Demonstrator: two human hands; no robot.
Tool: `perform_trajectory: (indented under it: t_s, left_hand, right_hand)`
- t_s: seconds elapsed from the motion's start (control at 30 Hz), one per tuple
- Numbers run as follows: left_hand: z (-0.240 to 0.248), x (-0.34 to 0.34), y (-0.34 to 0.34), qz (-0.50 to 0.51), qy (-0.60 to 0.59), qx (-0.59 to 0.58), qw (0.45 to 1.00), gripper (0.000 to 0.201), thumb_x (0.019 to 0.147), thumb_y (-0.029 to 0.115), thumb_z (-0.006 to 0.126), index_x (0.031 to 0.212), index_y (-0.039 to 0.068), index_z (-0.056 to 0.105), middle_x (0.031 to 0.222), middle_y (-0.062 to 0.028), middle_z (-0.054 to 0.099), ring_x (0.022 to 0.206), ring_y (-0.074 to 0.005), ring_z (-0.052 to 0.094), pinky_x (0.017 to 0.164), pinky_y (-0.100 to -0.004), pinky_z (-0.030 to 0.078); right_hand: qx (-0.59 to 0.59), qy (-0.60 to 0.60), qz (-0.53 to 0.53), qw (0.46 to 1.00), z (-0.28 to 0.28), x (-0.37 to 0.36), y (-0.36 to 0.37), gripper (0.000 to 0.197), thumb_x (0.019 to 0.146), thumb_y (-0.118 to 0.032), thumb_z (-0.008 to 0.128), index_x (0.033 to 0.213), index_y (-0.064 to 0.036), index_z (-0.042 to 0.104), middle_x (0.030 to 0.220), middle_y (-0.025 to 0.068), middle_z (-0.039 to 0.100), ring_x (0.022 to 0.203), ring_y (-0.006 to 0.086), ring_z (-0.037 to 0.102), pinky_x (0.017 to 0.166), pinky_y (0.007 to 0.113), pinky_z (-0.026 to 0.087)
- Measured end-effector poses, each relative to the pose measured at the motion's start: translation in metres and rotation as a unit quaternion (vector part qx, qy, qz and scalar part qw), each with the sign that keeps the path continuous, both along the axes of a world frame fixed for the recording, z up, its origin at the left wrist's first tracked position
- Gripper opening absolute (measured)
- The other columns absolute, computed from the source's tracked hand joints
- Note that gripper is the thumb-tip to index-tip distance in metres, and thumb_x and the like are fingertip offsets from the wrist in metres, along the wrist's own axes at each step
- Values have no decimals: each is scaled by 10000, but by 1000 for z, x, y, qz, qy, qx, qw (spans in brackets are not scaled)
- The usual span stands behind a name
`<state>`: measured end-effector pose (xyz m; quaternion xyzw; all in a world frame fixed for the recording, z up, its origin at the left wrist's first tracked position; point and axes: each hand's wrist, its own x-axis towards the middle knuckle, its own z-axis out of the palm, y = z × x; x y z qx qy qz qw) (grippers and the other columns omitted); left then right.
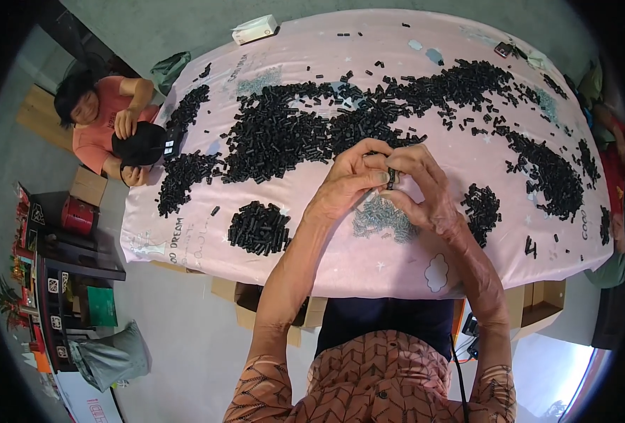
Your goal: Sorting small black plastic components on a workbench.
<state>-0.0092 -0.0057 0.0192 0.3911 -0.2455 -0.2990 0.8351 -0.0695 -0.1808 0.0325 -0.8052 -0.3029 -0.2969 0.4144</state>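
Observation:
Over the near middle of the pink cloth, my left hand (347, 182) and my right hand (432, 192) meet with fingertips pinched together. Between them is a small black cylindrical piece (391, 178), partly hidden by the fingers. Below the hands lies a heap of small silver metal pieces (383, 224), too fine to tell whether they are screws or pins. A round pile of black pieces (258, 228) lies left of my left forearm, and a smaller black pile (481, 211) is just right of my right hand.
The cloth-covered table (326, 271) carries a broad spread of black pieces (277, 134). A tissue box (254, 29) stands at the far edge. At the left, a person (104, 116) handles a black object (143, 143). Open cardboard boxes (538, 304) sit under the near edge.

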Motion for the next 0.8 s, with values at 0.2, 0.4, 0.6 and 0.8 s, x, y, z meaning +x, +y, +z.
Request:
perform_trajectory:
  t_s: [0.2, 0.4, 0.6, 0.8]
  left_hand:
    - [-1, 1, 0, -18, 30, -14, 999, 403, 792, 14, 704, 1150, 5, 521, 855, -65, 623, 735, -123, 608, 681, -228, 495]
    - [-3, 2, 2, -40, 48, -25, 998, 392, 797, 22, 707, 1142, 8, 523, 844, -61, 627, 744, -122, 611, 673, -228, 493]
    - [-8, 3, 1, -54, 51, -30, 997, 377, 810, 13, 688, 1147, 14, 519, 870, -69, 638, 796, -130, 623, 699, -237, 498]
    - [-5, 1, -4, -69, 79, -44, 994, 341, 826, -24, 640, 1141, 14, 515, 938, -87, 638, 863, -161, 638, 778, -266, 524]
  right_hand:
    - [-2, 0, 1, 1000, 0, 0, 0, 495, 705, -103, 763, 1155, -65, 561, 1092, 140, 568, 964, 334, 564, 804, 424, 497]
    - [-2, -4, 10, 1000, 1, 0, 2, 466, 714, -95, 752, 1137, -60, 562, 1081, 137, 570, 942, 331, 569, 792, 417, 501]
    - [3, -32, -2, 999, -2, 0, 4, 432, 705, -64, 756, 1092, -40, 565, 1033, 130, 569, 906, 317, 571, 753, 413, 499]
    - [-16, -44, -18, 999, -1, -1, 2, 398, 715, -40, 752, 1063, -18, 559, 990, 134, 562, 843, 304, 561, 712, 408, 489]
